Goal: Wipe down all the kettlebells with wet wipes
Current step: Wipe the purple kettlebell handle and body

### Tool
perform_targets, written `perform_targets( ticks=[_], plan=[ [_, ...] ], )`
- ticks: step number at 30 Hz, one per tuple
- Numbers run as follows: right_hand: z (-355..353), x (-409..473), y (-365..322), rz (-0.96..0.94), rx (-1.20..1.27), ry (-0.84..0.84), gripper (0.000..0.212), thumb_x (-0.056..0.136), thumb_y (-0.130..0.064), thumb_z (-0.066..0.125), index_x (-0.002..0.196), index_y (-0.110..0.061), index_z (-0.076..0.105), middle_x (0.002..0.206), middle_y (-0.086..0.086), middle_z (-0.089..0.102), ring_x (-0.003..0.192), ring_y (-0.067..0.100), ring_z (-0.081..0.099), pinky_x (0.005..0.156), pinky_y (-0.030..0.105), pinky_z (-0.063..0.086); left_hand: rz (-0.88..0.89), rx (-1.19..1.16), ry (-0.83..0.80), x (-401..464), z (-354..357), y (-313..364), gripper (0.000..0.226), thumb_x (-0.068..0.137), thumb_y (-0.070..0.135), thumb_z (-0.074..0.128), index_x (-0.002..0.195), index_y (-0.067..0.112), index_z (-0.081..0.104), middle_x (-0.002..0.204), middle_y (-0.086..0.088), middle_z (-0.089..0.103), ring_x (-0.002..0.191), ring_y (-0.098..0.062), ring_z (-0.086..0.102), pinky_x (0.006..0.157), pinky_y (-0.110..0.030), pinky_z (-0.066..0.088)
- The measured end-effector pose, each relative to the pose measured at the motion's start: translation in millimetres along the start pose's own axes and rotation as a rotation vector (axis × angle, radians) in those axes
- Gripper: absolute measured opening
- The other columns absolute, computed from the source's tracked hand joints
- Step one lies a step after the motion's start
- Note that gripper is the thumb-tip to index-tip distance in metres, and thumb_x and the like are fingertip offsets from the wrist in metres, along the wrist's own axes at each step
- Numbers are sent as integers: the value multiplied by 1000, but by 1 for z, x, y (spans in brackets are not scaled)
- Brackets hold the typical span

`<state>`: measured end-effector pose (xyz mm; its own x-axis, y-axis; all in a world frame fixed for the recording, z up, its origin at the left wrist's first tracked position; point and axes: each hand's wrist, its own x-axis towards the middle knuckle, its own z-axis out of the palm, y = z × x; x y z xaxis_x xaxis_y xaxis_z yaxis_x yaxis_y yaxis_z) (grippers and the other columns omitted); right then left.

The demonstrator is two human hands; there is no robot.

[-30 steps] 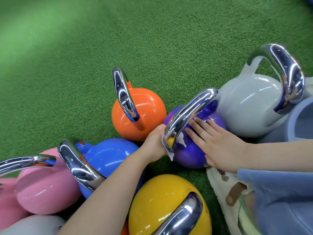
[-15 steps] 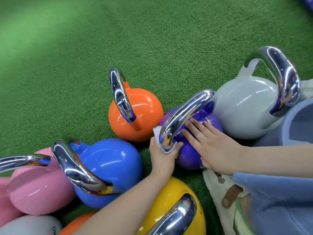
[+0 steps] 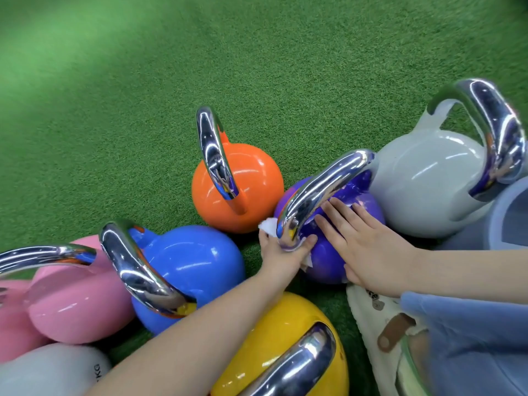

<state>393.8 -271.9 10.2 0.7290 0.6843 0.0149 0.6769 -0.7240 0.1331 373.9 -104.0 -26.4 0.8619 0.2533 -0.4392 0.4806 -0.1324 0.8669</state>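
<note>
Purple kettlebell [image 3: 328,252]: stood on the green turf [image 3: 257,67], between the orange kettlebell [image 3: 251,178] and the grey kettlebell [image 3: 423,178].
Wet wipe [image 3: 268,225]: wrapped about the lower end of the chrome handle [image 3: 320,190].
Left hand [image 3: 281,258]: fingers curled round wipe and handle.
Right hand [image 3: 368,247]: flat, fingers straight, steadying the purple body.
Step in hand: handle wiping, judged part done.
Next move: likely sliding the wipe up the handle while bracing the bell.
Surroundings: blue kettlebell [image 3: 197,261], yellow kettlebell [image 3: 285,338] and pink kettlebell [image 3: 74,304] crowded close.
</note>
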Motion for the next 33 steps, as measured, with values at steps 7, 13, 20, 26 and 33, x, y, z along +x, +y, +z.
perform_targets(
  ticks=[7, 13, 20, 26, 33],
  plan=[
    [3, -1, -3, 23, 15, -3, 96, 38, -28, 79, 124, 6, 54, 131, 31, 49, 120, 43, 51, 92, 54, 46, 375, 8, -143, -13, -12, 29, 77, 53, 35, 86, 95, 79, 39, 150, 2, 30, 129, 2, 38, 104, -34, 42],
    [4, 1, -7, 42, -4, -12, 106, 38, -32, 77, 129, 8, 41, 131, 31, 49, 122, 43, 49, 93, 54, 46, 688, 354, 98, -17, -12, 61, 24, 62, 57, 63, 73, 42, 48, 88, 23, 49, 91, 4, 46, 84, -24, 36],
    [1, 2, -7, 70, -3, -44, 106, 31, -34, 81, 124, 8, 53, 125, 32, 54, 116, 46, 53, 92, 57, 45, 460, 843, -53, -12, 15, 137, 81, 71, 63, 64, 133, 20, 36, 124, 0, 59, 115, -22, 54, 85, -30, 41],
    [-2, 1, -4, 45, -3, -38, 109, 29, -35, 83, 125, 8, 52, 122, 32, 55, 112, 46, 55, 89, 57, 46, 425, 862, -50, -14, 15, 140, 97, 67, 64, 67, 142, 19, 24, 123, -2, 60, 116, -23, 54, 88, -32, 41],
    [-5, -1, -2, 29, 39, -54, 111, 33, -37, 83, 129, 6, 47, 130, 30, 51, 118, 42, 53, 90, 53, 47, 347, 102, -93, -16, -12, 61, 66, 52, 27, 81, 110, 31, 49, 97, 18, 63, 91, -1, 62, 89, -24, 49]
  ],
)
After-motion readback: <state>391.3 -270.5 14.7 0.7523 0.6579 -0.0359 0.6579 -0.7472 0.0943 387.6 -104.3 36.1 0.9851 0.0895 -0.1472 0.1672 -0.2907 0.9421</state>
